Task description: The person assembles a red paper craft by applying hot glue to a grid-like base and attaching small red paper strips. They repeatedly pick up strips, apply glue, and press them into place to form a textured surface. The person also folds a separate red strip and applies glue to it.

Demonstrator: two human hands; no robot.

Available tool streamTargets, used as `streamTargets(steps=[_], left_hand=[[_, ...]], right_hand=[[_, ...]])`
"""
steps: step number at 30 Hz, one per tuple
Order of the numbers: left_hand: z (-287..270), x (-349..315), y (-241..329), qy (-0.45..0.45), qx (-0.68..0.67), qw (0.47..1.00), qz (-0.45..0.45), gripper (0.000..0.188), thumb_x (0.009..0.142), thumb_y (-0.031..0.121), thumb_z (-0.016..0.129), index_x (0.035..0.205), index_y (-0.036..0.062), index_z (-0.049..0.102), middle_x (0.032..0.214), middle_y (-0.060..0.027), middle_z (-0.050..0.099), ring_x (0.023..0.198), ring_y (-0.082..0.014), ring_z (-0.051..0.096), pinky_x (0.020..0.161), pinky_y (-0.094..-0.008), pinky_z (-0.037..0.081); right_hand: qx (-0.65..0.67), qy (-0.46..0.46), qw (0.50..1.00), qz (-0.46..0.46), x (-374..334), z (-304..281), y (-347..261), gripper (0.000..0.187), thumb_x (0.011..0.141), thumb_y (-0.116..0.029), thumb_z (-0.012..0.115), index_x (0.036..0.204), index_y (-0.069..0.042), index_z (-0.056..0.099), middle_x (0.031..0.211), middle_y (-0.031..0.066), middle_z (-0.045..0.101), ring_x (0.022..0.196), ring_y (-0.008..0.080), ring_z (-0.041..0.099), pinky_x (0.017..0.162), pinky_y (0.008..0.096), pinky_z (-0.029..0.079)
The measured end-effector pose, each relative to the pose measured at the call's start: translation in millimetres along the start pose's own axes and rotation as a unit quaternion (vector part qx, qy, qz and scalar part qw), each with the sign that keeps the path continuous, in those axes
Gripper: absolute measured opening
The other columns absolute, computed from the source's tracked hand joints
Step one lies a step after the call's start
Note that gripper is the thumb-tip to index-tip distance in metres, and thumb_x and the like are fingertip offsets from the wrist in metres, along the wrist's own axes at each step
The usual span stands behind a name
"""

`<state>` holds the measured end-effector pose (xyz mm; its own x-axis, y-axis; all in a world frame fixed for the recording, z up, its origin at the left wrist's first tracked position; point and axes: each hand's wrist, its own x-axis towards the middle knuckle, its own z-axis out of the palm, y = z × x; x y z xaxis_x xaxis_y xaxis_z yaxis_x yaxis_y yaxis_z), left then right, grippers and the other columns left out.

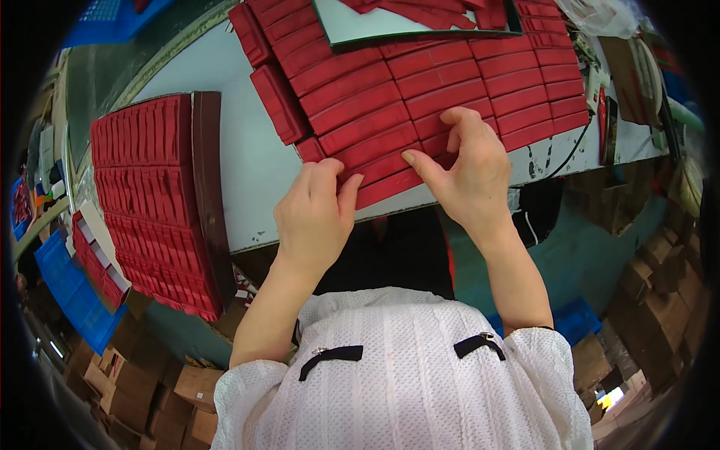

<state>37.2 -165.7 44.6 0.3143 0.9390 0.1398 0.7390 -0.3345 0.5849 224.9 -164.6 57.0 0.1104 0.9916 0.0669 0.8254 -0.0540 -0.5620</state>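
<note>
Rows of slim red boxes (375,129) lie packed side by side on a white table in front of me. My left hand (311,214) is at the left end of the nearest boxes, its thumb and curled fingers closed about the end of a red box (382,166). At that box's right end, the thumb of my right hand (474,176) touches it. The right hand's bent fingers reach over the neighbouring column, apart from the thumb. Below the left hand's box lies another red box (388,187), nearest to me. The undersides of the fingers are hidden.
A dark tray (210,202) of stacked red pieces stands at the left table edge. A dark-rimmed case (420,35) with loose red pieces sits on the far boxes. Two red boxes (279,103) stand slightly apart on the left. Cardboard boxes (135,386) lie below.
</note>
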Motion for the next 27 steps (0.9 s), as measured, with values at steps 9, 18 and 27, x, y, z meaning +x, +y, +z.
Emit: streamTargets(steps=[9, 18, 27], left_hand=[[-19, 28, 12, -0.225, 0.160, 0.944, 0.179, 0.055, 0.067, 0.005, 0.057, 0.120, 0.0224, 0.055, 0.073, -0.0028, 0.041, 0.057, -0.0162, 0.045, 0.044, -0.0265, 0.042], [-18, 12, -12, -0.066, -0.121, 0.984, 0.113, 0.038, 0.073, -0.002, 0.061, 0.110, 0.0051, 0.058, 0.072, -0.0075, 0.052, 0.066, -0.0215, 0.054, 0.052, -0.0301, 0.044], [-25, 91, 25, 0.092, -0.164, 0.977, 0.102, 0.027, 0.075, 0.006, 0.066, 0.101, 0.0043, 0.058, 0.074, -0.0100, 0.053, 0.069, -0.0233, 0.055, 0.055, -0.0300, 0.046]], right_hand=[[0.047, 0.109, 0.986, -0.115, 107, -26, 12, 0.015, 0.071, -0.005, 0.068, 0.082, -0.003, 0.058, 0.075, 0.0057, 0.057, 0.069, 0.0156, 0.056, 0.062, 0.0277, 0.045], [0.003, 0.030, 0.998, -0.057, 148, -11, 12, 0.017, 0.061, -0.006, 0.071, 0.074, -0.004, 0.061, 0.077, 0.0101, 0.056, 0.074, 0.0267, 0.057, 0.066, 0.0352, 0.046], [0.035, 0.021, 0.962, -0.269, 103, -34, 2, 0.013, 0.074, -0.002, 0.066, 0.083, -0.001, 0.056, 0.075, 0.0031, 0.058, 0.067, 0.0101, 0.056, 0.061, 0.0236, 0.045]])
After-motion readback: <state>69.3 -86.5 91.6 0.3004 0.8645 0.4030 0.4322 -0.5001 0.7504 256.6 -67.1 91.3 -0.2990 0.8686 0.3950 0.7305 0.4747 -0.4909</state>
